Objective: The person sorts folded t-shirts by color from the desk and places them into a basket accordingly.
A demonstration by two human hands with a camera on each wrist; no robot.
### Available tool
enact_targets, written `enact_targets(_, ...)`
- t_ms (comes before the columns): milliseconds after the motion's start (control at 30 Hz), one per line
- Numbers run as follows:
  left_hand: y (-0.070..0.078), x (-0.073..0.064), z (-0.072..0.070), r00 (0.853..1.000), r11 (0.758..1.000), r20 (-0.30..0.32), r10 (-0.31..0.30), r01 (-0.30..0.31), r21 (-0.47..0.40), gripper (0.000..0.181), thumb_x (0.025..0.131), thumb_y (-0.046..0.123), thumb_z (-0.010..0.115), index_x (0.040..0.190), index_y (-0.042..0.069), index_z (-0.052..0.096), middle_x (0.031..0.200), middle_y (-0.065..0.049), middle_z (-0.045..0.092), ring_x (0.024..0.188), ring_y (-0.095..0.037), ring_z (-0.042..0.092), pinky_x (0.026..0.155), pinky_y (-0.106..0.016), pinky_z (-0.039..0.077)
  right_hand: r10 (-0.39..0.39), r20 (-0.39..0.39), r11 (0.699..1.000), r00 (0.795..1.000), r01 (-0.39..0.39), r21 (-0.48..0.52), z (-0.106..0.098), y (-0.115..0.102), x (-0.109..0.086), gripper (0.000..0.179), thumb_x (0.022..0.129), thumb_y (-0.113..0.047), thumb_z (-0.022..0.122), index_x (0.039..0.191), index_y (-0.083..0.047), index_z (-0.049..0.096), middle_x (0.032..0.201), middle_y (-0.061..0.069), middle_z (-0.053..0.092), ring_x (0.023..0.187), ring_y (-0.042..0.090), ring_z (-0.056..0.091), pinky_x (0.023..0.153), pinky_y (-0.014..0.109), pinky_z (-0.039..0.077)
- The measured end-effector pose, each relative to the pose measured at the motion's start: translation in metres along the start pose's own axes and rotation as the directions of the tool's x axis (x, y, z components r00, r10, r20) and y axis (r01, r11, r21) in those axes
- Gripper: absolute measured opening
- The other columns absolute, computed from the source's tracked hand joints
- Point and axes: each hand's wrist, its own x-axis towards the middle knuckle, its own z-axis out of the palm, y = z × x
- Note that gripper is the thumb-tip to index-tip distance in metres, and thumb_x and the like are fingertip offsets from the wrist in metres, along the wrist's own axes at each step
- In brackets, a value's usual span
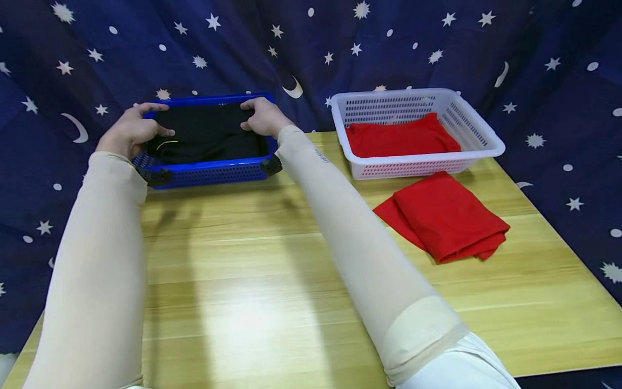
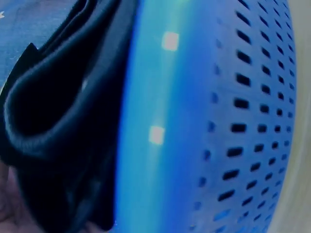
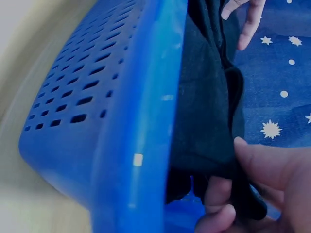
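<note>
A folded black cloth (image 1: 206,129) with a thin yellow line near its left end lies within the blue basket (image 1: 214,167) at the back left. My left hand (image 1: 132,128) grips its left end, thumb on the near side and fingers reaching over the basket's left rim. At the opposite end, my right hand (image 1: 264,115) pinches the cloth between thumb and fingers. The right wrist view shows the cloth's layered edge (image 3: 206,111) and fingertips (image 3: 218,191) under it. In the left wrist view a rounded fold (image 2: 43,111) stands beside the basket rim; most of the left hand is hidden.
A white basket (image 1: 418,160) with a red cloth (image 1: 403,138) inside stands at the back right. Before it, another folded red cloth (image 1: 444,219) lies on the wooden table (image 1: 233,270). A dark blue curtain (image 1: 311,48) with stars hangs close behind both baskets.
</note>
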Motion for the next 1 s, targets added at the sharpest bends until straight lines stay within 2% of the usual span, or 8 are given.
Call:
enact_targets(167,-0.003,-0.001,0.000,0.995,0.992,0.098,-0.029,0.016,0.123,0.076,0.100,0.011,0.056,0.162,0.031,0.017,0.162,-0.013,0.010,0.107,-0.021,0.040,0.081,-0.030,0.045,0.024,-0.008,0.996,1.000,-0.024,-0.090,0.002,-0.002,0.001,0.058,0.100,-0.021,0.061,0.154,-0.023,0.041,0.163,-0.009,0.034,0.148,0.005,0.029,0.121,0.022,0.027)
enact_targets(400,-0.004,-0.002,0.003,0.991,0.994,0.131,-0.040,0.026,0.104,0.076,0.099,0.002,0.049,0.163,0.024,0.012,0.154,-0.017,0.018,0.122,-0.029,0.032,0.101,-0.041,0.043,0.032,0.008,0.970,0.999,-0.029,-0.243,0.007,-0.006,-0.005,0.057,0.099,-0.024,0.061,0.153,-0.021,0.043,0.161,-0.005,0.037,0.146,0.010,0.035,0.120,0.025,0.030)
enact_targets(533,-0.005,-0.002,0.002,0.985,0.993,0.163,-0.052,0.033,0.113,0.076,0.101,0.004,0.047,0.163,0.023,0.008,0.159,-0.020,0.013,0.131,-0.034,0.027,0.119,-0.055,0.030,0.047,0.011,0.967,0.999,-0.043,-0.250,0.007,-0.006,-0.008,0.059,0.097,-0.024,0.064,0.152,-0.021,0.044,0.161,-0.005,0.037,0.145,0.010,0.036,0.119,0.025,0.031)
enact_targets(667,-0.007,-0.001,-0.001,0.984,0.992,0.170,-0.054,0.033,0.125,0.076,0.101,0.006,0.049,0.163,0.021,0.008,0.152,-0.019,0.019,0.126,-0.032,0.030,0.115,-0.050,0.036,0.052,0.028,0.969,0.998,-0.044,-0.244,0.006,-0.006,-0.010,0.061,0.096,-0.024,0.067,0.152,-0.021,0.043,0.161,-0.004,0.037,0.144,0.011,0.036,0.119,0.025,0.032)
enact_targets(733,-0.008,0.000,-0.002,0.985,0.991,0.161,-0.054,0.032,0.133,0.076,0.101,0.006,0.051,0.163,0.020,0.010,0.144,-0.017,0.025,0.115,-0.028,0.036,0.102,-0.043,0.044,0.051,0.033,0.969,0.998,-0.042,-0.243,0.006,-0.006,-0.011,0.061,0.096,-0.024,0.067,0.152,-0.021,0.044,0.161,-0.004,0.038,0.144,0.011,0.037,0.119,0.025,0.032)
enact_targets(833,-0.009,0.000,-0.003,0.986,0.990,0.157,-0.051,0.030,0.134,0.076,0.101,0.008,0.053,0.163,0.020,0.012,0.134,-0.012,0.031,0.103,-0.022,0.037,0.084,-0.036,0.042,0.046,0.030,0.970,0.998,-0.038,-0.240,0.005,-0.005,-0.012,0.060,0.096,-0.024,0.067,0.152,-0.020,0.045,0.160,-0.004,0.039,0.143,0.011,0.038,0.119,0.025,0.032)
enact_targets(900,-0.009,-0.001,-0.003,0.985,0.992,0.166,-0.053,0.033,0.121,0.077,0.101,0.010,0.054,0.163,0.021,0.010,0.139,-0.013,0.032,0.109,-0.023,0.038,0.088,-0.037,0.044,0.043,0.027,0.970,0.999,-0.035,-0.241,0.004,-0.005,-0.012,0.059,0.096,-0.025,0.067,0.151,-0.020,0.046,0.159,-0.004,0.041,0.143,0.011,0.038,0.119,0.026,0.033)
enact_targets(1000,-0.007,-0.003,-0.004,0.979,0.995,0.192,-0.061,0.045,0.089,0.079,0.102,0.014,0.056,0.163,0.023,0.006,0.155,-0.017,0.026,0.133,-0.033,0.031,0.109,-0.046,0.041,0.041,0.028,0.969,0.999,-0.033,-0.244,0.002,-0.003,-0.013,0.058,0.096,-0.026,0.067,0.150,-0.019,0.047,0.158,-0.004,0.042,0.144,0.011,0.037,0.119,0.026,0.032)
